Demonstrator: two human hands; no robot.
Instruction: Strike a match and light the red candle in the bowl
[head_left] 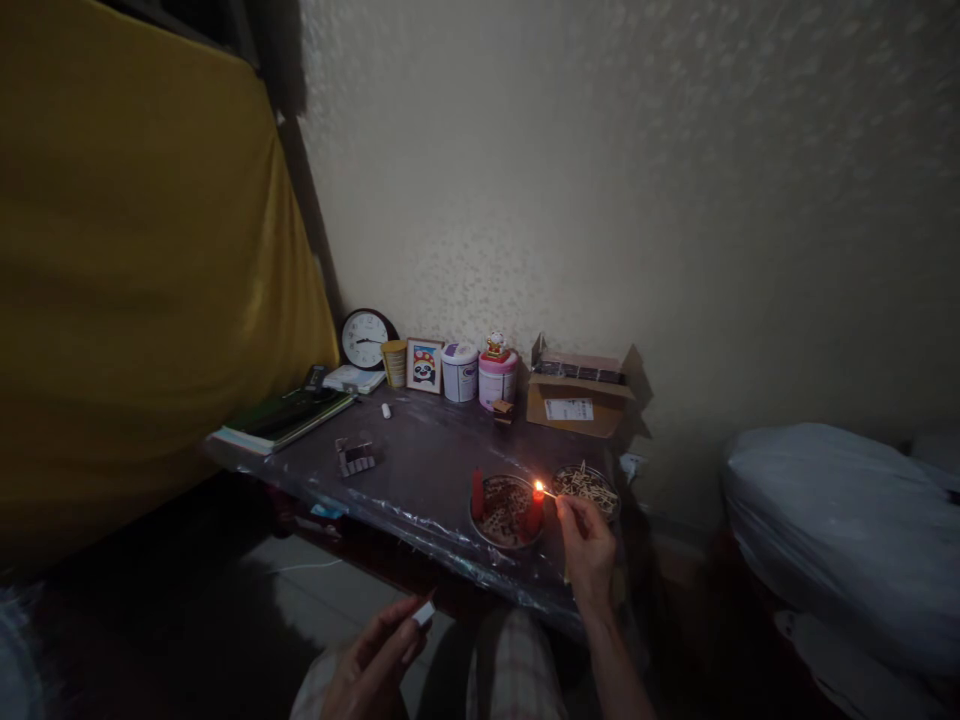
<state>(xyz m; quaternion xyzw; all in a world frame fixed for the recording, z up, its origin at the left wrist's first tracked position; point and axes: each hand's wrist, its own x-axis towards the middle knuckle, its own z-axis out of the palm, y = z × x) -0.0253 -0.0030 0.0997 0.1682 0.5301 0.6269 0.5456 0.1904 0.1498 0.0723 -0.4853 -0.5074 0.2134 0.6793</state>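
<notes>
My right hand [589,550] pinches a thin matchstick [550,494], its far end at a bright flame by the top of a red candle [535,514]. That candle stands upright at the right side of a round metal dish [504,547]. A second red candle [478,494], with no flame on it, stands at the dish's left side. Just behind my right hand is another round dish full of loose matchsticks [583,487]. Low in front of the table, my left hand [381,650] is closed around a small white-sided matchbox [424,613], partly hidden by the fingers.
Plastic film covers the dark table [420,470]. Small boxes [355,457] lie at its left. Along the wall stand a clock [366,339], a panda picture [424,366], two tubs [460,372] and an open carton [574,400]. A plastic-covered bulk [832,530] is at right.
</notes>
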